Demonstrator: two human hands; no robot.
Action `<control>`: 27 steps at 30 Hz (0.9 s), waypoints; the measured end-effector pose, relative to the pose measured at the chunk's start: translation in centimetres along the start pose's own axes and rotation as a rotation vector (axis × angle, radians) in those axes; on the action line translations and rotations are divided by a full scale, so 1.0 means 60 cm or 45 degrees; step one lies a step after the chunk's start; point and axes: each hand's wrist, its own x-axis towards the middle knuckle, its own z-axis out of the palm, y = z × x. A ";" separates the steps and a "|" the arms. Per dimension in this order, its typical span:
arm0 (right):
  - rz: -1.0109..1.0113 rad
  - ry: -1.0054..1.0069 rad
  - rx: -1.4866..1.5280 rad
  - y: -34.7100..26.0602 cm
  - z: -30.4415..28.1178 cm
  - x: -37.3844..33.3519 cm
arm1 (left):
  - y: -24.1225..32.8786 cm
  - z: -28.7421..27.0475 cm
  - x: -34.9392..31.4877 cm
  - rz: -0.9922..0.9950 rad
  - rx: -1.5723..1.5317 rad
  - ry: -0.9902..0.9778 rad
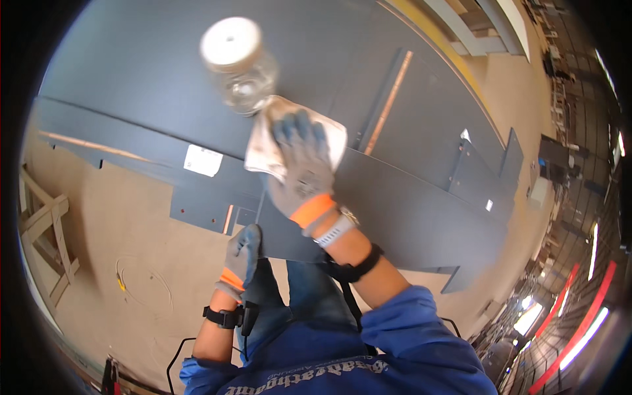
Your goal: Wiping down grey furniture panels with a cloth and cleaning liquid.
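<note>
Clearly, at the far left a pale wooden trestle (49, 224) stands on the tan floor (141, 240). Right of it, a white rectangular label (203, 160) lies on dark grey, flat sheeting (131, 66).

The left hand (242, 253), in a grey glove with an orange cuff, is at the near left corner of a dark grey, smooth, flat panel (289, 238). Its fingers look close together; whether they are clamped on the edge I cannot tell. The panel seems stiff and fairly slick, so its edges should give the surest hold.

Farther off, a clear, round jar with a white lid (240, 66) stands just beside the cloth; blur hides whether they touch. It is probably slippery, and best gripped around the body.

The white, pink-tinged fabric cloth (264, 146) lies mid-scene on the dark sheeting, under the right hand (303, 151), gloved alike. Those fingers are stretched out and slightly apart, laid flat on it. It should be light, soft and limp: a spread palm suits it, or a pinch at a free corner.

Farther right, a narrow copper-brown strip (388, 102) runs away from the near side.
</note>
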 end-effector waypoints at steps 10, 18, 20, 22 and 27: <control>-0.365 -0.334 0.300 -0.045 0.011 -0.174 | -0.062 -0.027 0.011 0.457 0.298 -0.187; -0.273 -0.259 -0.220 0.016 -0.019 -0.005 | 0.054 0.012 -0.026 -0.551 -1.497 -0.377; -0.362 -0.455 0.051 -0.009 0.012 -0.058 | 0.049 0.014 -0.034 0.052 -0.368 -0.085; -0.554 -0.576 0.286 -0.047 0.037 -0.145 | 0.034 0.003 -0.034 0.392 0.007 0.000; -0.401 -0.833 0.148 -0.014 -0.008 -0.095 | 0.017 0.004 -0.031 0.257 -0.310 -0.244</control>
